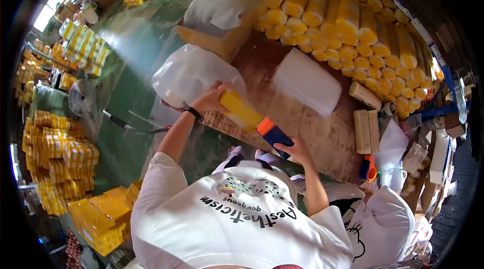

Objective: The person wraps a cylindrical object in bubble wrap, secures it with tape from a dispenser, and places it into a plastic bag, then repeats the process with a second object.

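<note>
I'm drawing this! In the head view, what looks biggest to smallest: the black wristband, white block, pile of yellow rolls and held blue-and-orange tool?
1. Pile of yellow rolls
2. White block
3. Blue-and-orange tool
4. Black wristband
That's how they look, not real sizes.

white T-shirt | large: "Aestheticism" | small: "gorgeous" | both upside down

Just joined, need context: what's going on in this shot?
The person's left hand holds one end of a yellow strip, likely tape, reaching to the blue-and-orange dispenser in the right hand. A whitish bag is by the left hand. A white block lies on the brown tabletop; yellow rolls are stacked beyond.
</note>
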A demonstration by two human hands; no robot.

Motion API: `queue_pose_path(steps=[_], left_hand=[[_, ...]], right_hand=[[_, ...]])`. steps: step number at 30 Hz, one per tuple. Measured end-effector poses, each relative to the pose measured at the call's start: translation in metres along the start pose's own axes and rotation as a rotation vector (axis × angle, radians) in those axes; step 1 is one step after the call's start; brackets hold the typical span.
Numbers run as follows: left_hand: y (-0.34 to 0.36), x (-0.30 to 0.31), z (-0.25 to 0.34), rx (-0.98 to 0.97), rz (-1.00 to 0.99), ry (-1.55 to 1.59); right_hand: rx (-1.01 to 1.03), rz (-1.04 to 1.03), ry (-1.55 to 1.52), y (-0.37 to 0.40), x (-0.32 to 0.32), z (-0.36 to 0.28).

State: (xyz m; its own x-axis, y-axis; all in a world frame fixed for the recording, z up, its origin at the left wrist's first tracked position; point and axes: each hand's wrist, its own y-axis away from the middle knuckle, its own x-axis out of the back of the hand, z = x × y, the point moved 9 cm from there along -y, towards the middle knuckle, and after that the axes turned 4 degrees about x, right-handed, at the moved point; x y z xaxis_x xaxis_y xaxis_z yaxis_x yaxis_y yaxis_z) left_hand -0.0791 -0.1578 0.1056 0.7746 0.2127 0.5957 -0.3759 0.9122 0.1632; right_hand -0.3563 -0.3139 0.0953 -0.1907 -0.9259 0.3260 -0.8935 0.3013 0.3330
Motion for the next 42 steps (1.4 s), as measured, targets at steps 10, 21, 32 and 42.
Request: queue_pose_path(steps=[10, 21, 32, 42], left_hand=[[0.109, -0.041, -0.085, 0.083, 0.316, 0.149], [0.175, -0.094, -0.13, 0.34, 0.491, 0.248], [0.17, -0.079, -0.029, -0.011, 0.757, -0.439], [0.128, -0.118, -0.039, 0.064, 0.504, -0.72]], right_hand=[[0.225, -0.267, 0.385, -0.051, -0.039, -0.043], [0.259, -0.583, 0.711, -0.106, -0.093, -0.088], [0.306, -0.583, 0.837, -0.138, -0.106, -0.079], [0.228, -0.639, 1.008, -0.148, -0.108, -0.086]])
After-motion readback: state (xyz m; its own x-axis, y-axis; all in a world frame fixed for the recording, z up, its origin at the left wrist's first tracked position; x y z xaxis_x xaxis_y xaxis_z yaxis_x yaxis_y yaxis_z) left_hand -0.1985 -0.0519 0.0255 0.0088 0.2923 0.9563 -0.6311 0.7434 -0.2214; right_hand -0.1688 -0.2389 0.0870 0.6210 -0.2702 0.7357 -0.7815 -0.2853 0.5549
